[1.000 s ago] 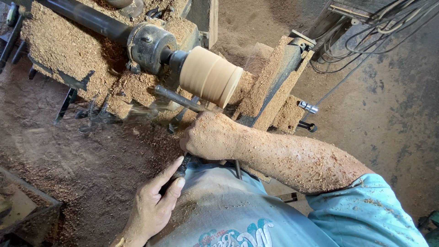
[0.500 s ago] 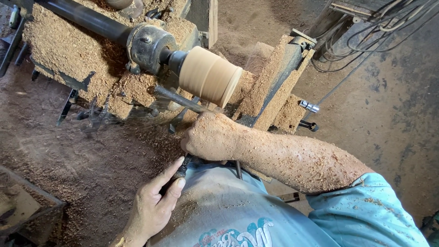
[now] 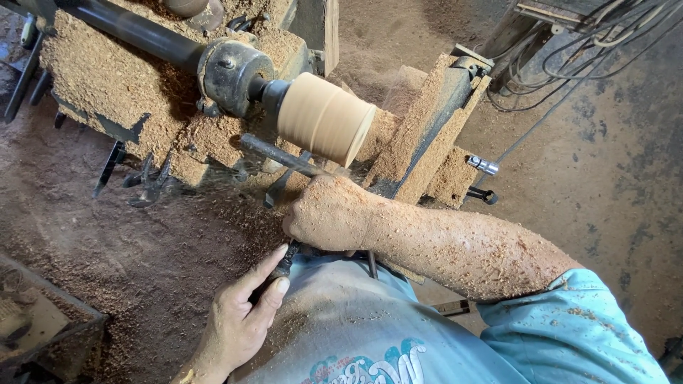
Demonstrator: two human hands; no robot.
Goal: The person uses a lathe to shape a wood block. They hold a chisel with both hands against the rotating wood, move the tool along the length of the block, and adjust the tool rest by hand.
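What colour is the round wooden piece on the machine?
The round wooden piece is pale tan, seen in the head view.

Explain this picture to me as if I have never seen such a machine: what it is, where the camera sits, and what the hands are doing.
The camera sits on the person's head and looks down at their own arms. The machine is a wood lathe: a dark shaft holds a pale round block of wood by one end. Thick sawdust covers the machine and the ground around it. The right hand, coated in shavings, presses a long metal chisel toward the underside of the block. The left hand grips the chisel's handle end near the person's waist. Cables hang at the upper right.
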